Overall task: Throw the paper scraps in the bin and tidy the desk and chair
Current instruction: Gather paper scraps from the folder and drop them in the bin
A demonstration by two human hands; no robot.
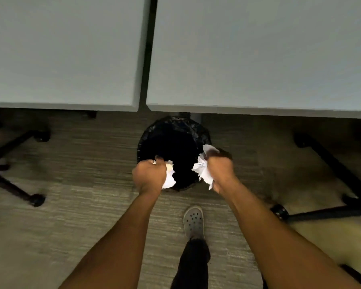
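A round bin [173,127] lined with a black bag stands on the floor just in front of the desk edge. My left hand [149,177] is closed on crumpled white paper scraps [169,176] over the bin's near left rim. My right hand [220,171] is closed on a larger wad of white paper scraps [202,170] over the near right rim. Both wads hang above the dark opening. The bin's inside is black and I cannot see what lies in it.
Two grey desktops [61,59] [258,59] with a narrow gap between them fill the upper half. Black wheeled chair bases stand at the left [19,170] and right [325,213]. My grey shoe [193,222] is on the carpet below the bin.
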